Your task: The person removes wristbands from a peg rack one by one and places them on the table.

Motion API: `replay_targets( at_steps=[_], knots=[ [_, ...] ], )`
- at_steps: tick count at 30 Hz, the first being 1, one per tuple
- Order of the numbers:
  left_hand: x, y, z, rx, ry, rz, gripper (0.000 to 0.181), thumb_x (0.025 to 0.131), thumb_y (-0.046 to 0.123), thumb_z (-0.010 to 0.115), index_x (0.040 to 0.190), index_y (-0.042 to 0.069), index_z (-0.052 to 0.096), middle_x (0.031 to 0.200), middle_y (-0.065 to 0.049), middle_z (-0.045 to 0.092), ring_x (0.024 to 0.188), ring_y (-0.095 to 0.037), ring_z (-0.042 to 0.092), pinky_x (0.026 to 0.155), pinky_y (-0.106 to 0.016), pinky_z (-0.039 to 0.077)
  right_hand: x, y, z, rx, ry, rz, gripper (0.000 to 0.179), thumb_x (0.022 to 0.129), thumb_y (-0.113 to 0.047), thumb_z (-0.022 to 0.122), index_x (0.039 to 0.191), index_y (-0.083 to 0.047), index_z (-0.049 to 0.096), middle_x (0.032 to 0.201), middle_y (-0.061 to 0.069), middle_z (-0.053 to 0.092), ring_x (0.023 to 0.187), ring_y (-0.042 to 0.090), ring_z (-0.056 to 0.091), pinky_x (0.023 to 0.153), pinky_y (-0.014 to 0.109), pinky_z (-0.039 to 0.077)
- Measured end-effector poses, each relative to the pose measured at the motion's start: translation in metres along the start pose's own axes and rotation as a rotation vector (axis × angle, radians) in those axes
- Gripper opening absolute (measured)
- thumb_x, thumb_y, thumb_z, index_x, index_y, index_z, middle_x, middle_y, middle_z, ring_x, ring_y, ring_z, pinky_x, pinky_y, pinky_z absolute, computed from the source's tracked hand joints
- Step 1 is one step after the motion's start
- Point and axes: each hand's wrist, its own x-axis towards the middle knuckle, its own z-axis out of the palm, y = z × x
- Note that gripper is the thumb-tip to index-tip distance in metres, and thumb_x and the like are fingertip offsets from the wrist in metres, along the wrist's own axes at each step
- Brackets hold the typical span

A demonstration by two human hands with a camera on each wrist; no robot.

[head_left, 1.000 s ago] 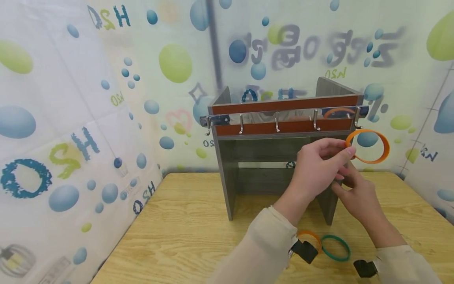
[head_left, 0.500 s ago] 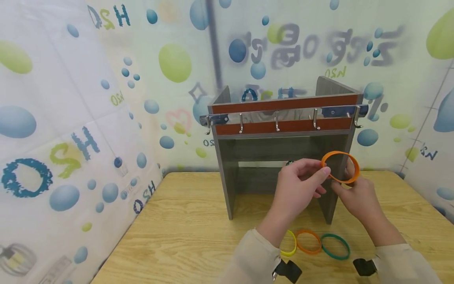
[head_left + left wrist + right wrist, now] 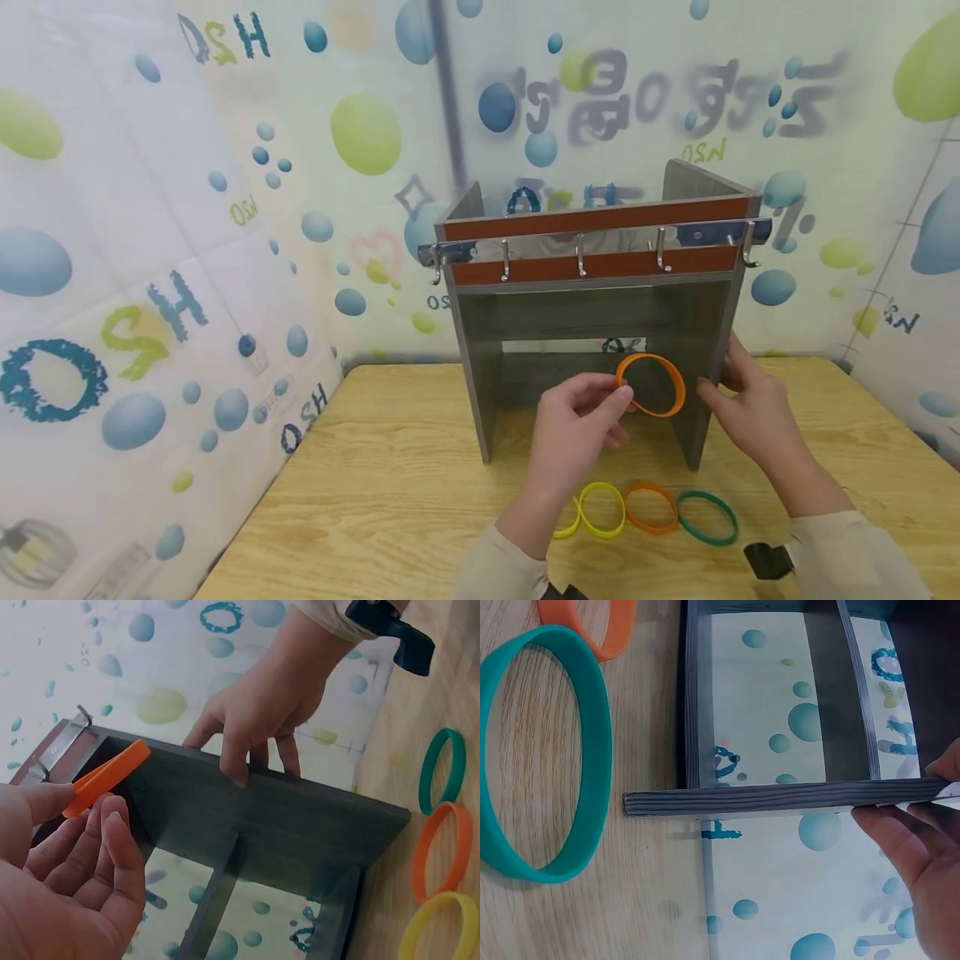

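Note:
My left hand (image 3: 573,429) pinches an orange silicone wristband (image 3: 679,390) between thumb and fingers, in front of the lower opening of a grey wooden rack (image 3: 487,417). The left wrist view shows the same orange wristband (image 3: 124,769) above loosely bent fingers. My right hand (image 3: 759,412) grips the edge of the rack's right side panel, thumb on the inner face and fingers on the outer. In the right wrist view that panel (image 3: 780,799) lies between thumb and fingers. A metal rail (image 3: 543,246) with several hooks runs across the rack's front; nothing hangs on them.
On the wooden table (image 3: 375,483), in front of the rack, lie a green wristband (image 3: 708,542), another orange wristband (image 3: 651,531) and two yellow wristbands (image 3: 602,535), one partly behind the left forearm. A patterned sheet (image 3: 367,133) covers the walls behind and to the left.
My left hand has carried the orange wristband left and down, from beside the rightmost hook to before the rack's lower opening. The right hand stays at the side panel. Yellow wristbands have come into view.

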Motion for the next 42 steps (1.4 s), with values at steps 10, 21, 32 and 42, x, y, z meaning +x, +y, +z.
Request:
replay_targets(
  at_steps=[10,21,32,42],
  knots=[
    [-0.011,-0.015,-0.039,0.031,0.082,-0.063,0.023,0.099,0.021,0.077,0.115,0.005,0.077,0.099,-0.012,0.079,0.065,-0.016,0.071,0.066,-0.028,0.063,0.001,0.0,0.0,-0.005,-0.015,0.036,0.088,0.098,-0.006,0.067,0.171,-0.031,0.023,0.13,0.038,0.067,0.113,0.06,0.068,0.067,-0.002,0.039],
    [-0.025,-0.028,-0.08,0.082,0.15,-0.091,0.028,0.101,0.024,0.074,0.119,0.002,0.075,0.103,-0.016,0.079,0.068,-0.014,0.071,0.066,-0.024,0.06,0.0,-0.001,0.0,-0.015,-0.019,0.045,0.088,0.099,-0.006,0.067,0.171,-0.03,0.022,0.13,0.038,0.067,0.113,0.06,0.068,0.073,0.05,0.066],
    [-0.035,-0.034,-0.11,0.133,0.221,-0.136,0.032,0.103,0.026,0.071,0.122,0.001,0.074,0.105,-0.016,0.079,0.07,-0.014,0.071,0.068,-0.025,0.061,0.002,-0.001,-0.002,0.012,-0.033,0.054,0.087,0.1,-0.006,0.066,0.171,-0.033,0.022,0.133,0.038,0.066,0.115,0.06,0.067,0.068,0.009,0.054],
    [-0.045,-0.047,-0.132,0.223,0.226,-0.188,0.032,0.104,0.025,0.069,0.122,-0.002,0.073,0.1,-0.013,0.08,0.068,-0.014,0.068,0.065,-0.026,0.06,0.0,-0.001,-0.001,0.005,-0.049,0.082,0.088,0.101,-0.007,0.066,0.171,-0.035,0.019,0.136,0.038,0.064,0.119,0.061,0.066,0.075,0.047,0.067]
  ],
)
